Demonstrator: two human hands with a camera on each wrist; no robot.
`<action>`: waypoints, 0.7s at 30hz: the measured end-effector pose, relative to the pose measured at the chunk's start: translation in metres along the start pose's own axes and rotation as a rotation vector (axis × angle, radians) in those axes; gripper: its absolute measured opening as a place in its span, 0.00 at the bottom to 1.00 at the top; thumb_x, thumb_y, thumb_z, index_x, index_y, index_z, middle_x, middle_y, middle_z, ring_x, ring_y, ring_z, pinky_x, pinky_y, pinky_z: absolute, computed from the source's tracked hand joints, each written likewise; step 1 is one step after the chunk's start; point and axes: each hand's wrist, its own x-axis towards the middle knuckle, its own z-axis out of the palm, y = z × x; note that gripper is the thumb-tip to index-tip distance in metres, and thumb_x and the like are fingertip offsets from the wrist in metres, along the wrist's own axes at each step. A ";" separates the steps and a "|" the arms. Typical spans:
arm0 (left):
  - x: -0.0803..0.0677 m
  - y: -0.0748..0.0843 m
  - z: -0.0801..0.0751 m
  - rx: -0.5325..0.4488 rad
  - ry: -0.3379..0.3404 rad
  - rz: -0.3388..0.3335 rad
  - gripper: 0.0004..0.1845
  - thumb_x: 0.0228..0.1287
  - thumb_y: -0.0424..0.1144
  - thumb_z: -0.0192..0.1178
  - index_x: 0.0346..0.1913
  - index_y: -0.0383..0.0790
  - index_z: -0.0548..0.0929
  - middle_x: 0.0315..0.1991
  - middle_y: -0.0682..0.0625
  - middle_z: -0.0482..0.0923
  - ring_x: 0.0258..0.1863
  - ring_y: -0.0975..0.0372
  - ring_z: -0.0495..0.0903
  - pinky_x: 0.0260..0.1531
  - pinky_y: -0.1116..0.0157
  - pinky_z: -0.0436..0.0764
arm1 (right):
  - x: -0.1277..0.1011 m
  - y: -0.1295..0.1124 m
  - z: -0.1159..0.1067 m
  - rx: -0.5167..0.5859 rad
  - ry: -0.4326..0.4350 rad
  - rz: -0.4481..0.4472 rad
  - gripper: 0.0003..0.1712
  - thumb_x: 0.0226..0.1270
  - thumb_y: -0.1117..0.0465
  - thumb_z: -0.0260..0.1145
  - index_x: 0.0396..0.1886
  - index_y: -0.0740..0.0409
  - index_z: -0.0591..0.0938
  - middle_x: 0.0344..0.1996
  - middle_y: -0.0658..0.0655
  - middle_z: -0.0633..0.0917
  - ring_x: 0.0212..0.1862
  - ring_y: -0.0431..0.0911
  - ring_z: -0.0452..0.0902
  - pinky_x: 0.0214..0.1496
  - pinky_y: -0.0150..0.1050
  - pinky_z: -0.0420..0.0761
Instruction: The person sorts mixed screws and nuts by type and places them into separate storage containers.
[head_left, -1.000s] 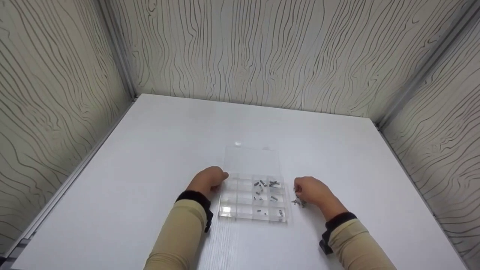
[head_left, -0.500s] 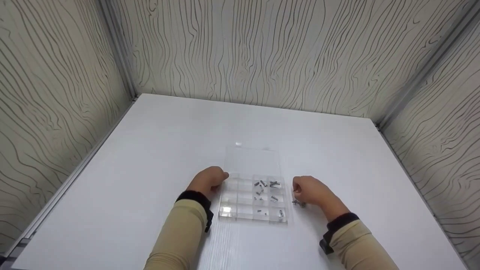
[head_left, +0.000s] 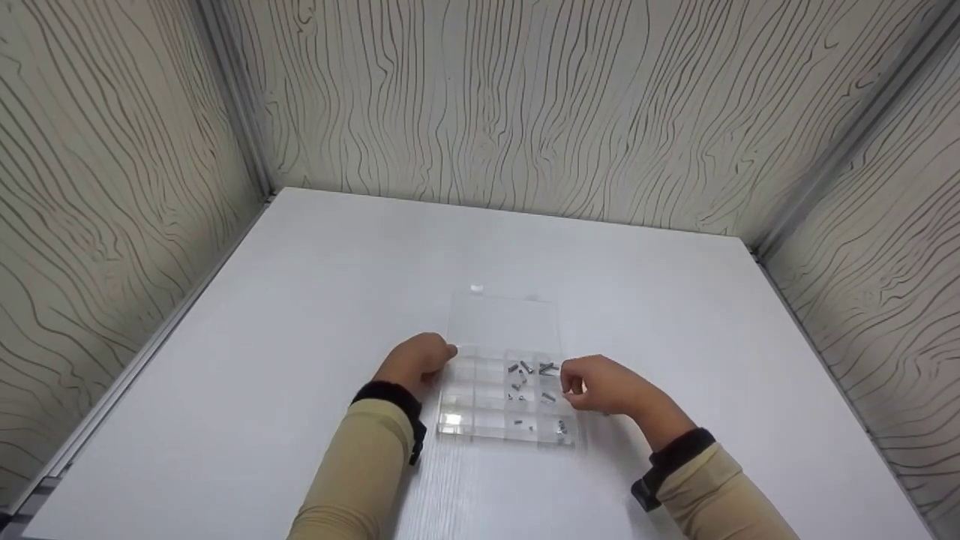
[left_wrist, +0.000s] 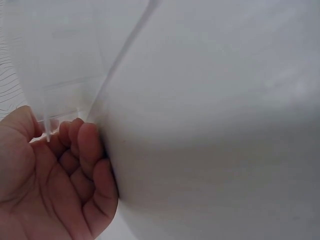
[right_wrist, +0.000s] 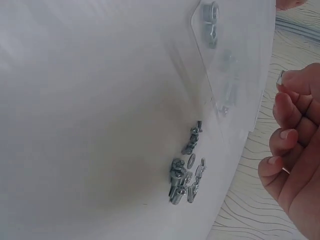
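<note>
A clear plastic compartment box [head_left: 491, 433] lies on the white table, its see-through lid [head_left: 504, 319] folded back behind it. My left hand [head_left: 420, 356] grips the box's left side; the left wrist view shows the thumb over the rim and curled fingers against the wall. Over the right-hand column of compartments is my right hand [head_left: 609, 386]. Its thumb and index finger pinch a small silvery metal piece [right_wrist: 280, 78], too small to name. Bolts [head_left: 547, 368] and other small hardware lie in the right two columns.
A small pile of screws and bolts [right_wrist: 177, 180] with a washer [right_wrist: 191, 161] lies on the table right of the box, mostly hidden by my right hand in the head view. Patterned panels [head_left: 480, 97] wall the table behind and at both sides.
My right hand has moved left from the loose hardware pile to over the box's right edge, carrying the small metal piece. My left hand and the box stay in place.
</note>
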 end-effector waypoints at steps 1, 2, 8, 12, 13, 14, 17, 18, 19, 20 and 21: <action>-0.001 0.000 0.000 0.007 0.000 0.010 0.26 0.61 0.53 0.45 0.08 0.44 0.63 0.22 0.46 0.67 0.24 0.54 0.67 0.32 0.59 0.67 | 0.000 -0.001 0.000 -0.012 0.005 -0.020 0.05 0.50 0.62 0.61 0.25 0.47 0.73 0.19 0.42 0.72 0.24 0.38 0.67 0.23 0.32 0.69; -0.001 0.000 -0.001 0.000 0.000 0.013 0.26 0.61 0.53 0.45 0.09 0.43 0.65 0.24 0.46 0.67 0.26 0.54 0.67 0.33 0.59 0.66 | 0.000 -0.002 0.000 -0.011 0.006 -0.039 0.05 0.50 0.62 0.61 0.24 0.48 0.73 0.19 0.42 0.72 0.24 0.38 0.67 0.23 0.32 0.69; -0.004 -0.001 -0.002 -0.074 -0.003 -0.005 0.24 0.61 0.51 0.47 0.15 0.38 0.77 0.42 0.43 0.70 0.27 0.53 0.68 0.37 0.58 0.66 | -0.001 -0.002 0.003 -0.004 -0.018 -0.147 0.07 0.48 0.64 0.61 0.21 0.47 0.72 0.18 0.41 0.71 0.23 0.36 0.66 0.24 0.31 0.69; -0.004 -0.001 -0.002 -0.071 -0.001 -0.004 0.24 0.60 0.51 0.47 0.12 0.40 0.71 0.34 0.44 0.73 0.27 0.54 0.70 0.35 0.58 0.67 | -0.001 -0.002 0.005 0.002 -0.060 -0.167 0.07 0.48 0.63 0.62 0.20 0.46 0.72 0.17 0.40 0.71 0.22 0.35 0.66 0.23 0.30 0.68; -0.003 -0.001 -0.001 -0.064 0.000 -0.007 0.25 0.60 0.52 0.47 0.10 0.41 0.69 0.28 0.45 0.73 0.24 0.54 0.69 0.32 0.59 0.67 | -0.001 -0.002 0.005 0.003 -0.064 -0.169 0.07 0.47 0.63 0.62 0.20 0.46 0.72 0.17 0.40 0.71 0.22 0.35 0.66 0.23 0.30 0.68; -0.002 -0.001 -0.001 -0.062 0.000 -0.011 0.25 0.60 0.52 0.47 0.09 0.42 0.67 0.22 0.47 0.71 0.21 0.55 0.68 0.30 0.59 0.68 | -0.001 -0.002 0.005 0.004 -0.067 -0.173 0.07 0.48 0.63 0.62 0.20 0.47 0.72 0.17 0.40 0.71 0.22 0.35 0.66 0.23 0.30 0.68; 0.002 0.000 0.001 -0.041 -0.005 -0.016 0.28 0.61 0.53 0.45 0.06 0.45 0.59 0.08 0.51 0.58 0.10 0.59 0.59 0.21 0.61 0.67 | -0.001 0.001 0.004 0.013 -0.058 -0.172 0.07 0.49 0.63 0.62 0.21 0.46 0.73 0.17 0.40 0.71 0.23 0.35 0.66 0.24 0.31 0.68; 0.002 0.000 0.001 -0.037 -0.006 -0.016 0.28 0.61 0.53 0.45 0.05 0.45 0.59 0.07 0.52 0.55 0.09 0.60 0.56 0.19 0.61 0.67 | -0.001 0.003 0.004 0.015 -0.050 -0.171 0.07 0.49 0.63 0.61 0.21 0.46 0.73 0.17 0.40 0.71 0.23 0.35 0.66 0.24 0.31 0.69; 0.002 0.000 0.001 -0.032 -0.006 -0.013 0.28 0.61 0.53 0.45 0.05 0.45 0.59 0.07 0.52 0.55 0.09 0.59 0.57 0.20 0.61 0.67 | -0.001 0.005 0.003 0.016 -0.042 -0.166 0.08 0.49 0.63 0.61 0.20 0.46 0.72 0.18 0.41 0.71 0.23 0.35 0.66 0.24 0.31 0.69; 0.002 -0.001 0.001 -0.029 -0.006 -0.009 0.28 0.61 0.53 0.45 0.05 0.45 0.58 0.07 0.52 0.55 0.09 0.59 0.57 0.20 0.61 0.67 | -0.001 0.007 0.002 0.019 -0.034 -0.159 0.08 0.50 0.64 0.60 0.20 0.46 0.72 0.17 0.41 0.71 0.22 0.35 0.66 0.23 0.31 0.69; 0.003 -0.001 0.001 -0.024 -0.007 -0.004 0.28 0.61 0.52 0.45 0.05 0.45 0.58 0.07 0.52 0.55 0.09 0.59 0.58 0.20 0.61 0.67 | -0.001 0.009 0.001 0.030 -0.026 -0.141 0.08 0.50 0.64 0.60 0.20 0.46 0.72 0.17 0.41 0.71 0.22 0.35 0.67 0.23 0.31 0.70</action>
